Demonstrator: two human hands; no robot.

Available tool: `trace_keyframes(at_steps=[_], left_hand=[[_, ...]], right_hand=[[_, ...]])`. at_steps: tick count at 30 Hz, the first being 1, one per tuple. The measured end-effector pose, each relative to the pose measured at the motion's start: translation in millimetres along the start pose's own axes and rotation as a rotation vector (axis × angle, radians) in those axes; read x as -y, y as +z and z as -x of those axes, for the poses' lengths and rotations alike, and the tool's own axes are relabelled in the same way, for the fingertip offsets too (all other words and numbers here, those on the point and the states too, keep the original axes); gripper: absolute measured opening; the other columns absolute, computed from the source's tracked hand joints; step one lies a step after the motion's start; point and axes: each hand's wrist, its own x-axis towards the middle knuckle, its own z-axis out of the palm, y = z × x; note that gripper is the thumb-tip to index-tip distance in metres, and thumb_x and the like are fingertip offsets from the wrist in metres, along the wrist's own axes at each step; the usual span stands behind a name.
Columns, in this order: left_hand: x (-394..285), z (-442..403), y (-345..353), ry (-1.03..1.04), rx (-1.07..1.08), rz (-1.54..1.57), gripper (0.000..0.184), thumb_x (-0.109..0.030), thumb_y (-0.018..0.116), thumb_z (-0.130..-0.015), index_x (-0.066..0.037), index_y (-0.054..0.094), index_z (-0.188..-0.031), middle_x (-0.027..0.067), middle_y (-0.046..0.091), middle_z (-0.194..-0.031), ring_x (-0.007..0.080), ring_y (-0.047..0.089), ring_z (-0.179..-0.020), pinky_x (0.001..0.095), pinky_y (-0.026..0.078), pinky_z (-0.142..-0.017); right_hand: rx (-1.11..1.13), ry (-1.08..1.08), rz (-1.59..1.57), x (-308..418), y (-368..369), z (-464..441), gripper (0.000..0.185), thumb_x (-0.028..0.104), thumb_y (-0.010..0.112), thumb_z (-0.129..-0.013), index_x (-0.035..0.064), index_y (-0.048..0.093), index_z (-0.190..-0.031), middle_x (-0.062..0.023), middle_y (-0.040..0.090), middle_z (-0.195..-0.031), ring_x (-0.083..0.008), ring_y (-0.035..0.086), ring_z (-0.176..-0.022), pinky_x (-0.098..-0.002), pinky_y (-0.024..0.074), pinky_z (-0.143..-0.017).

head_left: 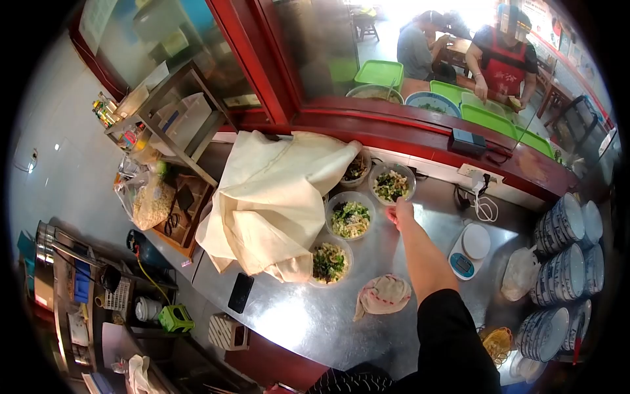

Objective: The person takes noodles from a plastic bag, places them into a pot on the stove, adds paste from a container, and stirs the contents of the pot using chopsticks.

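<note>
My right hand (pixel 399 212) is at the near rim of the farthest right bowl of chopped greens and pale pieces (pixel 392 186). Its fingers are curled together; what they hold, if anything, is hidden. Two similar bowls stand nearer, one in the middle (pixel 350 217) and one in front (pixel 329 263). A bowl with darker contents (pixel 356 169) is partly behind a large cream cloth (pixel 269 197) that lies heaped over something hidden. A crumpled cloth (pixel 383 295) lies on the steel counter (pixel 328 328), left of my forearm. My left hand does not show.
A digital scale (pixel 463 264), plastic bag (pixel 520 273) and stacked patterned bowls (pixel 560 226) stand right. A phone (pixel 241 293) lies near the left edge. Shelving (pixel 187 141) is at the left. Past the red-framed window, a person in a red apron (pixel 504 65) stands near green trays (pixel 489 118).
</note>
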Motion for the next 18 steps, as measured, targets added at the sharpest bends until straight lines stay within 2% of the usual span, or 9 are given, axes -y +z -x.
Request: trace_keyframes(at_steps=[4,6,7,9,12,14,15,16,18], left_hand=[[5.3,3.5,-4.1,0.029,-0.078,-0.091,0.061,-0.058,0.026,-0.097,-0.008,0.053,-0.118,0.0139,0.062,-0.072,0.0352,0.061,-0.063,0.0473,0.050,-0.053],[8.8,9.8,-0.9,0.065,-0.088,0.070,0.061,-0.059,0.028,-0.096,-0.008,0.051,-0.122,0.0119,0.059,-0.069,0.0347,0.060,-0.059,0.0476,0.049,-0.053],[2.9,27.3,21.4,0.082,-0.138,-0.008,0.057,-0.056,0.033,-0.097,-0.008,0.051,-0.124,0.0080,0.051,-0.063,0.0318,0.057,-0.061,0.0481,0.049,-0.053],[1.2,35.5,29.8,0.086,-0.157,0.045,0.055,-0.054,0.035,-0.097,-0.009,0.051,-0.125,0.0065,0.048,-0.061,0.0300,0.055,-0.062,0.0489,0.048,-0.053],[4.0,44.3,26.3,0.083,-0.208,0.150,0.048,-0.048,0.045,-0.096,-0.013,0.050,-0.128,0.0032,0.039,-0.058,0.0261,0.050,-0.069,0.0531,0.046,-0.052],[7.5,43.4,17.9,0.140,-0.232,0.097,0.046,-0.048,0.055,-0.092,-0.014,0.054,-0.124,0.0044,0.042,-0.059,0.0267,0.052,-0.071,0.0598,0.048,-0.058],[11.5,35.5,15.9,0.387,-0.341,-0.067,0.044,-0.038,0.039,-0.101,-0.004,0.050,-0.124,0.0023,0.034,-0.058,0.0166,0.035,-0.050,0.0417,0.046,-0.062],[13.4,34.2,8.3,0.384,-0.339,-0.047,0.044,-0.038,0.039,-0.101,-0.004,0.050,-0.124,0.0023,0.034,-0.058,0.0166,0.035,-0.050,0.0417,0.046,-0.062],[11.5,42.2,-9.6,0.465,-0.118,-0.178,0.042,-0.041,0.041,-0.099,-0.009,0.052,-0.124,0.0045,0.037,-0.058,0.0177,0.040,-0.051,0.0508,0.050,-0.070]], right_hand=[[0.034,-0.002,-0.005,-2.5,-34.4,15.1,0.023,0.021,0.043,-0.093,0.0056,0.047,-0.109,-0.0110,0.060,-0.079,-0.0190,0.059,-0.058,-0.0308,0.0523,-0.050],[0.013,-0.003,-0.022,-14.2,-56.8,32.1,0.022,0.019,0.040,-0.093,0.0062,0.048,-0.109,-0.0123,0.060,-0.078,-0.0201,0.059,-0.059,-0.0295,0.0515,-0.048],[0.012,0.006,-0.042,-19.6,-71.0,42.3,0.022,0.018,0.039,-0.093,0.0062,0.048,-0.109,-0.0129,0.060,-0.078,-0.0203,0.059,-0.059,-0.0290,0.0510,-0.047],[-0.085,-0.016,-0.015,-20.9,-96.3,79.5,0.021,0.017,0.039,-0.093,0.0058,0.048,-0.108,-0.0140,0.060,-0.077,-0.0207,0.058,-0.056,-0.0285,0.0504,-0.045],[0.064,-0.201,0.087,-40.5,-139.9,124.6,0.024,0.018,0.040,-0.094,0.0044,0.049,-0.112,-0.0137,0.061,-0.075,-0.0198,0.058,-0.052,-0.0291,0.0506,-0.044],[-0.017,-0.310,0.264,-39.2,-143.4,188.7,0.035,0.019,0.043,-0.095,0.0054,0.046,-0.128,-0.0127,0.062,-0.072,-0.0189,0.059,-0.049,-0.0302,0.0509,-0.043],[-0.009,-0.322,0.279,-44.4,-145.9,212.0,0.035,0.019,0.043,-0.095,0.0054,0.046,-0.128,-0.0127,0.062,-0.072,-0.0189,0.059,-0.049,-0.0302,0.0509,-0.043],[0.136,-0.307,0.360,-50.0,-146.2,234.9,0.042,0.020,0.045,-0.096,0.0088,0.041,-0.136,-0.0125,0.063,-0.072,-0.0185,0.060,-0.050,-0.0309,0.0510,-0.043],[0.343,-0.297,0.576,-53.8,-124.9,307.2,0.052,0.020,0.048,-0.096,0.0143,0.034,-0.146,-0.0140,0.064,-0.073,-0.0192,0.064,-0.055,-0.0327,0.0531,-0.046]])
